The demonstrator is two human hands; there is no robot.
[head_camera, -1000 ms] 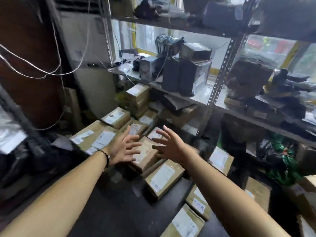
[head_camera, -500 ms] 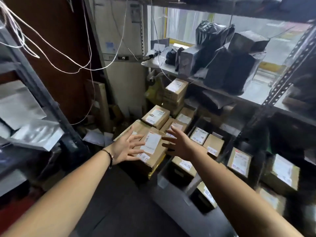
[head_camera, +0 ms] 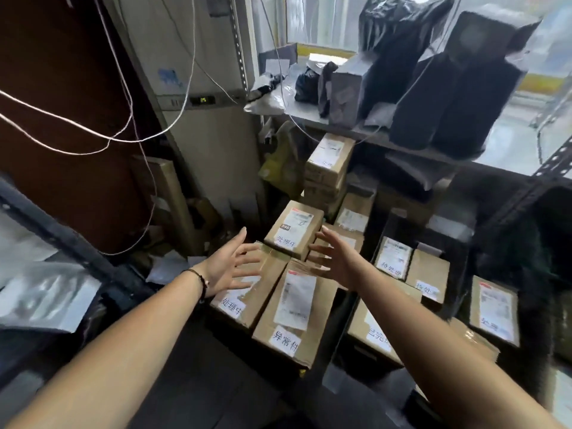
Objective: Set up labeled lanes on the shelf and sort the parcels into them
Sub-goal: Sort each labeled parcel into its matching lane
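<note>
Now the left hand (head_camera: 230, 269) at nine o'clock and right hand (head_camera: 339, 263) at three o'clock flank a small box (head_camera: 294, 229) lying atop larger boxes (head_camera: 297, 308), fingers (head_camera: 247, 263) spread wide, holding nothing.

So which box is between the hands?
The small box perched on two bigger boxes. The left hand and right hand are open on either side of it; the others lie below or farther off.

tan-brown cardboard parcels (head_camera: 294, 233) at the centre carry white labels (head_camera: 296, 300) with black writing and a thin red top edge. at 1 o'clock, black wrapped parcels (head_camera: 458, 97); at 10, white cables (head_camera: 77, 136) against a dark red-brown wall (head_camera: 62, 41); at 8, silver bags (head_camera: 46, 298).
</note>
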